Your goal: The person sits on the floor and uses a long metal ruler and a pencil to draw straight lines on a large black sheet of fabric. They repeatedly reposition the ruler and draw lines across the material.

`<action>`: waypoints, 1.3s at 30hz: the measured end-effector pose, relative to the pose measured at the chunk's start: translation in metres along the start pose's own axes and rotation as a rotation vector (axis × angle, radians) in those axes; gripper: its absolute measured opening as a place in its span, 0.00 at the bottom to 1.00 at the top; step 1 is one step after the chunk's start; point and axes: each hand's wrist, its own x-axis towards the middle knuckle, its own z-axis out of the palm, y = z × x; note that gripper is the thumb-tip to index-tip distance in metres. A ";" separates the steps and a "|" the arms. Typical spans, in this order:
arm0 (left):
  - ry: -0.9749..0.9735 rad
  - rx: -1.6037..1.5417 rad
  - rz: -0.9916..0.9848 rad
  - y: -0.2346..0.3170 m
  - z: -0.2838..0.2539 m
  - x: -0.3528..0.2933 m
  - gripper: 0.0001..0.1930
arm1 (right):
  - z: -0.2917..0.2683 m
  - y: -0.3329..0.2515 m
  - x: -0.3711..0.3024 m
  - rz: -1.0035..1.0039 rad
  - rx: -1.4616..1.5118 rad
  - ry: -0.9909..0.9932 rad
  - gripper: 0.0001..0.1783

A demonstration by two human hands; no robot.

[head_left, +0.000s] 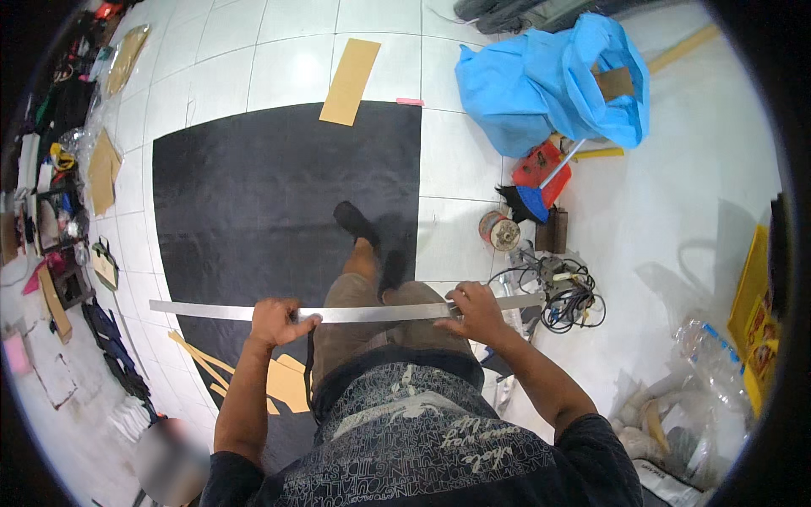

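A long metal ruler stretches crosswise in front of my body, above my thighs. My left hand is closed around it left of the middle, thumb along the near side. Farther right, my right hand grips the same ruler, its thumb pointing inward. Both ends of the strip stick out past my hands. Beneath lies a large black sheet spread on the tiled floor, with one of my feet standing on it. A tan rectangular piece overlaps the sheet's far edge.
Tan strips and offcuts lie near my left leg. To the right are a blue bag, a red dustpan, a blue brush, a spool and tangled black cable. Cluttered goods line the left side.
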 end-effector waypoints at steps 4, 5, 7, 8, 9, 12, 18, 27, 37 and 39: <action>-0.081 0.041 0.052 0.009 0.013 -0.016 0.30 | 0.026 0.007 -0.050 0.089 0.224 -0.488 0.30; -0.091 0.066 0.071 0.011 0.018 -0.021 0.30 | 0.032 0.000 -0.069 0.130 0.245 -0.511 0.30; -0.098 0.123 0.097 0.012 0.025 -0.033 0.30 | 0.040 -0.019 -0.094 0.195 0.288 -0.555 0.31; -0.141 0.118 0.069 0.010 0.031 -0.037 0.31 | 0.042 -0.026 -0.100 0.203 0.308 -0.541 0.32; -0.181 0.109 0.044 0.008 0.038 -0.040 0.32 | 0.048 -0.027 -0.109 0.216 0.281 -0.548 0.32; -0.213 0.078 0.015 0.007 0.051 -0.045 0.36 | 0.070 -0.021 -0.120 0.269 0.235 -0.495 0.35; -0.425 0.175 -0.160 -0.001 0.079 -0.056 0.44 | 0.103 0.011 -0.095 0.293 0.170 -0.364 0.36; -0.165 0.105 -0.627 -0.052 0.114 -0.083 0.44 | 0.120 0.030 0.055 0.517 0.209 0.306 0.18; 0.177 -0.402 -1.021 -0.117 0.132 -0.074 0.35 | 0.235 0.064 0.219 0.611 0.201 -0.071 0.16; 0.404 -0.570 -1.043 -0.108 0.125 -0.061 0.34 | 0.270 0.075 0.278 0.532 0.270 -0.226 0.19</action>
